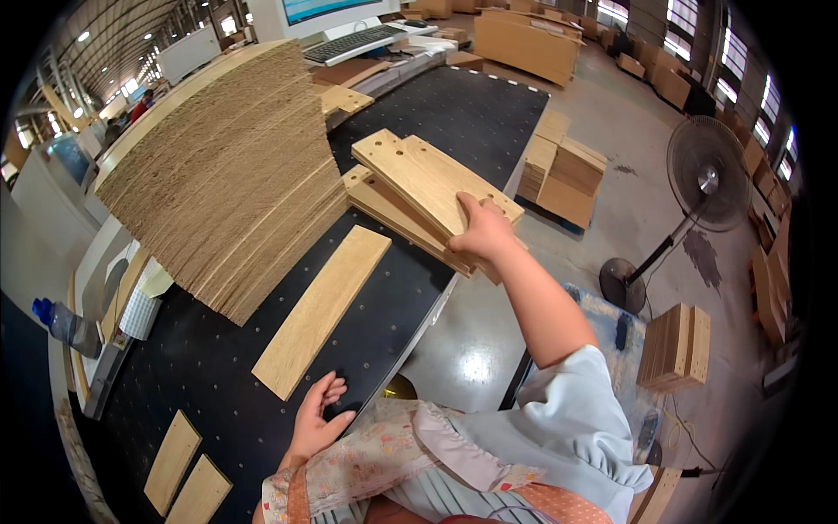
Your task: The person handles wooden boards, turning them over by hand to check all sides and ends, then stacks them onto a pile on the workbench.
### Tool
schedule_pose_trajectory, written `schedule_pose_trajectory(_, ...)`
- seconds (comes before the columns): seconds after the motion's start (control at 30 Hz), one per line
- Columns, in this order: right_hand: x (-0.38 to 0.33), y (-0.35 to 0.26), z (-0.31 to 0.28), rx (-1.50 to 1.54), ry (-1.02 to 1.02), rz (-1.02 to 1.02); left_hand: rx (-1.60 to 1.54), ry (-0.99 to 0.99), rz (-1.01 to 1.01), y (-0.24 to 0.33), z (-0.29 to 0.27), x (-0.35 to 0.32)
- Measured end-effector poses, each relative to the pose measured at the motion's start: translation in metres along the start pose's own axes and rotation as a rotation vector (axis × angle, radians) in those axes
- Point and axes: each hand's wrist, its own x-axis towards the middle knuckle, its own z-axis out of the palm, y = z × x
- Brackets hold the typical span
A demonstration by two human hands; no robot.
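I see right hand [485, 230] gripping top board [421, 173] at right | left hand [316, 419] loosely curled, near long board [323, 310]

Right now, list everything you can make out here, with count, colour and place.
Worktable: one, black, across the middle
Tall board stack: one, tan, left on the worktable
Drilled boards: several, pale wood, right of the tall stack
Long board: one, pale wood, mid worktable
Short boards: two, pale wood, lower left
Monitor: one, white, top edge
Keyboard: one, dark-keyed, below the monitor
Bottle: one, clear, blue-topped, left edge
Fan: one, dark, floor at right
Floor stacks of boards: several, brown, right side
Cardboard boxes: many, brown, background
Right hand: one, bare, on the drilled boards
Left hand: one, bare, open, near the long board
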Motion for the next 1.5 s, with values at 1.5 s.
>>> schedule_pose_trajectory(1.5,0.059,-0.038,0.039,-0.393,-0.301,-0.084,-0.017,0.446,0.133,-0.012,0.011,-0.048)
